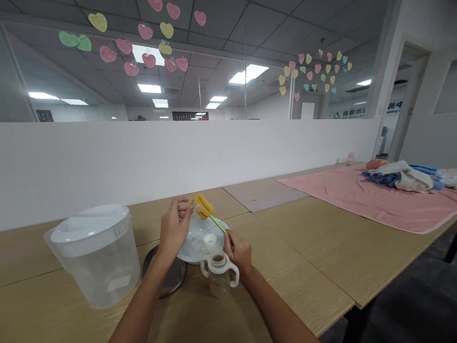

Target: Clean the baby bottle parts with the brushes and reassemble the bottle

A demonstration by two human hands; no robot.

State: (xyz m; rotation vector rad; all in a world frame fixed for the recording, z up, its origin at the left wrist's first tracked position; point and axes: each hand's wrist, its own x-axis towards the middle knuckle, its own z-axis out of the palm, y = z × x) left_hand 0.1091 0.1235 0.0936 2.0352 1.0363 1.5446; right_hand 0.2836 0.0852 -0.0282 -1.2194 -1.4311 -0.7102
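My right hand [239, 250] is closed around the green handle of a yellow sponge bottle brush [204, 205], its head tilted up to the left. In the fingertips of my left hand [175, 225] is a small clear piece [197, 207], held against the sponge; its exact kind is too small to make out. Below both hands sits a pale bowl [186, 257] with a white ring [210, 240] and clear parts in it. A clear baby bottle [219, 284] with two white handles stands upright and uncapped in front of the bowl, close to my right wrist.
A clear plastic bucket [109, 274] with a white lid stands at the left. Beside the bowl lies a dark round tray [176, 281], partly behind my left forearm. A pink cloth [335, 193] covers the table's right part, with piled clothes [407, 176] on it. A white wall backs the table.
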